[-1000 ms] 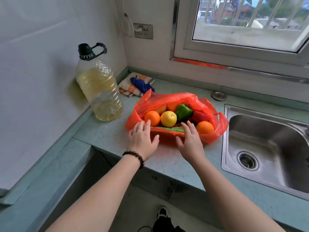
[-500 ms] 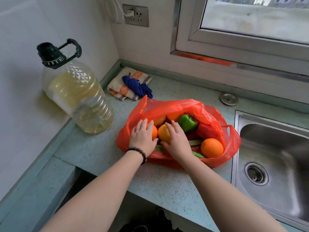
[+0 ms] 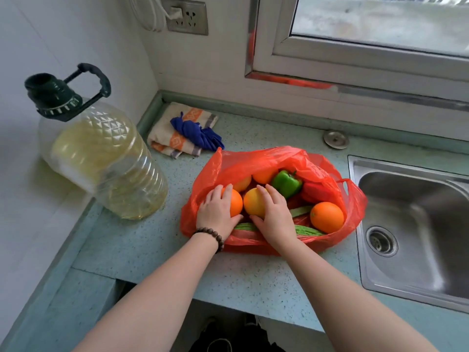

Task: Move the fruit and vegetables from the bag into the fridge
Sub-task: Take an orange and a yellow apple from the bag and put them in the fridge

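bag (image 3: 274, 158) on counter (image 3: 228, 275) | bottle (image 3: 101, 158) left | sink (image 3: 418, 224) right

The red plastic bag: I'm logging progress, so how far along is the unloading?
Done: nothing visibly; no fridge is in view. In hand: the left hand cups a round orange, the right hand a yellow-orange citrus fruit. Left: both, plus the green bell pepper and another orange, sit inside the red plastic bag.

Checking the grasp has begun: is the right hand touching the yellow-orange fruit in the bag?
Touching. The head view shows the right hand laid over the yellow-orange fruit, fingers curled across its top and thumb against its lower edge.
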{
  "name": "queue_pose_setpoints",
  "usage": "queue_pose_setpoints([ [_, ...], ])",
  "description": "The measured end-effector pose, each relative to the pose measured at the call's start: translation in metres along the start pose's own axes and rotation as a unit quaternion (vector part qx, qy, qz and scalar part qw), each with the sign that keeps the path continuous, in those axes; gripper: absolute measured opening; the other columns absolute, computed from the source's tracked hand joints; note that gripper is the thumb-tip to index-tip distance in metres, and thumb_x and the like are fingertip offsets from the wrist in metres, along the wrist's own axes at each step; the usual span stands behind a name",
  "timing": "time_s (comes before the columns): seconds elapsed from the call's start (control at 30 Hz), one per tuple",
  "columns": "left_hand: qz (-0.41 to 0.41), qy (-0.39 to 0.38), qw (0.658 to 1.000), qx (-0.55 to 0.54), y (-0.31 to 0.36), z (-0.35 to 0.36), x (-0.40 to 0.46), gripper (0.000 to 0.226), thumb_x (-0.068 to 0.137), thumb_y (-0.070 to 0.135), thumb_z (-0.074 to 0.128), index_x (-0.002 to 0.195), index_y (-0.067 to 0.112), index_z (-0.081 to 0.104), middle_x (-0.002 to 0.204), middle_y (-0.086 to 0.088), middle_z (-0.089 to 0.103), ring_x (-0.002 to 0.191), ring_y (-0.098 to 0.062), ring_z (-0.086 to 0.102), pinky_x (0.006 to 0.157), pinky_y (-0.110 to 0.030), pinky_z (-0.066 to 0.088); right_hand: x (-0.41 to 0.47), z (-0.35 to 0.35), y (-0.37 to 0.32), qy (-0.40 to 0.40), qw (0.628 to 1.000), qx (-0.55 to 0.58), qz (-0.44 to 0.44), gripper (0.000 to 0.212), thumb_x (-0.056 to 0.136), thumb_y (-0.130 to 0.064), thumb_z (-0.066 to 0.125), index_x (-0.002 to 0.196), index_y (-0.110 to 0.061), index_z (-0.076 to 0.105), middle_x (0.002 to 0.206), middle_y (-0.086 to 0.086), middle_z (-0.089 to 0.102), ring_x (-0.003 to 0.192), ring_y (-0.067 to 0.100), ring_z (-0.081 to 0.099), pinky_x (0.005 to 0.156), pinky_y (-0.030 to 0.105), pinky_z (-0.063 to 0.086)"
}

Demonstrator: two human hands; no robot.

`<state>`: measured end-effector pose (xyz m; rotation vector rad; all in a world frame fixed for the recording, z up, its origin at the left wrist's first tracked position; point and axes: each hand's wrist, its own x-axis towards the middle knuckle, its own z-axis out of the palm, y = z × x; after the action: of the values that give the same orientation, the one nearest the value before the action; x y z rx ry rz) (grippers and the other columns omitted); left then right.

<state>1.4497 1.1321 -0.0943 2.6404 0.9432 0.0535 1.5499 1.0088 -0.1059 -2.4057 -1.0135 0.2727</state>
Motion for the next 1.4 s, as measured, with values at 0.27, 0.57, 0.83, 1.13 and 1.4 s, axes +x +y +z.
queue_pose_setpoints([
  [0.27,0.120,0.065,0.989,-0.056,0.003,-0.042,-0.004,0.086,0.076,0.052,0.067,0.145,0.022,0.026,0.147,-0.004,0.034,0.135,-0.022,0.032,0.108,-0.035,0.033,-0.023,-0.044,-0.022,0.162,0.984,0.035,0.064,0.079,0.073,-0.024,0.076,0.142,-0.019,0.036,0.145,0.010,0.037,0.133,0.028,0.033,0.111,0.039,0.030],
  [0.57,0.291,0.003,0.951,-0.101,0.099,-0.030,-0.028,0.086,0.073,0.048,0.072,0.143,0.016,0.032,0.142,-0.009,0.040,0.129,-0.026,0.039,0.106,-0.035,0.036,-0.141,-0.105,0.009,0.317,0.922,-0.003,0.221,0.078,0.074,-0.029,0.076,0.140,-0.018,0.037,0.143,0.013,0.038,0.131,0.030,0.036,0.109,0.041,0.032],
  [0.83,0.479,-0.130,0.857,-0.134,0.225,0.010,-0.148,0.085,0.073,0.047,0.072,0.141,0.014,0.033,0.137,-0.007,0.042,0.121,-0.028,0.045,0.095,-0.039,0.044,-0.319,-0.131,0.044,0.421,0.805,-0.043,0.415,0.078,0.076,-0.031,0.074,0.142,-0.022,0.034,0.146,0.006,0.034,0.132,0.026,0.032,0.107,0.037,0.034],
  [1.13,0.626,-0.202,0.744,-0.116,0.325,0.040,-0.324,0.086,0.076,0.050,0.068,0.143,0.017,0.026,0.142,-0.004,0.037,0.126,-0.025,0.040,0.089,-0.040,0.047,-0.518,-0.140,0.047,0.530,0.661,-0.073,0.525,0.078,0.076,-0.030,0.074,0.142,-0.025,0.033,0.147,0.003,0.032,0.133,0.021,0.035,0.099,0.032,0.039],
  [1.4,0.716,-0.245,0.642,-0.122,0.383,0.064,-0.531,0.084,0.078,0.050,0.066,0.143,0.015,0.026,0.142,-0.003,0.036,0.125,-0.024,0.040,0.081,-0.039,0.048,-0.717,-0.135,0.035,0.577,0.539,-0.122,0.601,0.078,0.074,-0.029,0.076,0.140,-0.019,0.038,0.142,0.009,0.040,0.130,0.026,0.038,0.097,0.038,0.043],
])
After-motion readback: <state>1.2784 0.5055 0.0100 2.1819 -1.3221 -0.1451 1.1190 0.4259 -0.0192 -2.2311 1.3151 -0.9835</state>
